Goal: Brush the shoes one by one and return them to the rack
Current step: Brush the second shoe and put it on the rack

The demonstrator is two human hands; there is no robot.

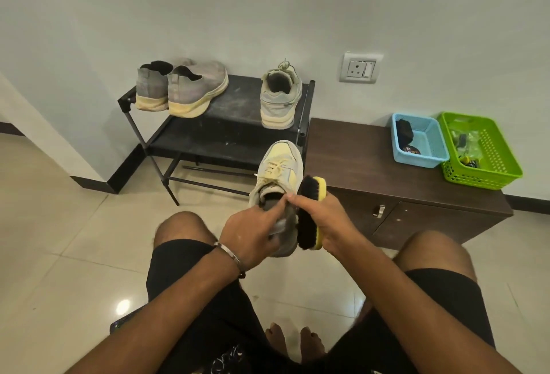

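Seated person, left hand (253, 232) gripping the heel of a pale laced sneaker (278, 174), toe pointing at the black shoe rack (226, 135) | right hand (324, 218) pressing a yellow-backed black-bristle brush (311, 213) against the sneaker's side | on the rack's top shelf: grey slip-on pair (181, 87) at its left end, matching sneaker (279, 99) at its right end.

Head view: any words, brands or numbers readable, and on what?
None can be read.
Round tin in the blue basket: orange print, too blurred.
Black shorts: white print at the frame's bottom edge, illegible.
Held shoe, brush: no text visible.
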